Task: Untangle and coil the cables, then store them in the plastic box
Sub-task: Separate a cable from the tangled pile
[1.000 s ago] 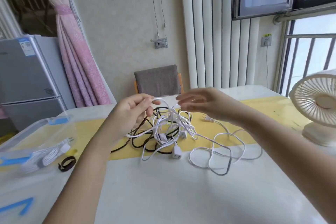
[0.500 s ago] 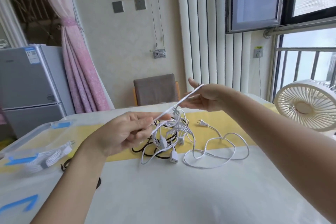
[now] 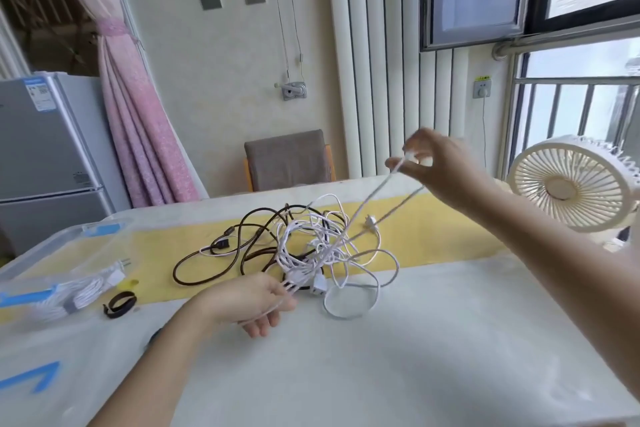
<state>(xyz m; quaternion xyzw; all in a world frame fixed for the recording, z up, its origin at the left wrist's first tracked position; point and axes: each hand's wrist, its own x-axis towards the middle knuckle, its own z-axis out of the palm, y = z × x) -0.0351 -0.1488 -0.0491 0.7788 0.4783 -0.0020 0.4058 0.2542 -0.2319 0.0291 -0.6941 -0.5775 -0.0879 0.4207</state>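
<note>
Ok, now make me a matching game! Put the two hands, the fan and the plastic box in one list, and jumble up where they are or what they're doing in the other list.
Things:
1. right hand
2. left hand
3. fan
4. plastic box

Places and states:
A. has a coiled cable inside
B. raised high, pinching the white cable
C. low over the table, holding strands of the white cable
D. stands at the right end of the table

Pairs: 1-B, 2-C, 3-D, 4-A
</note>
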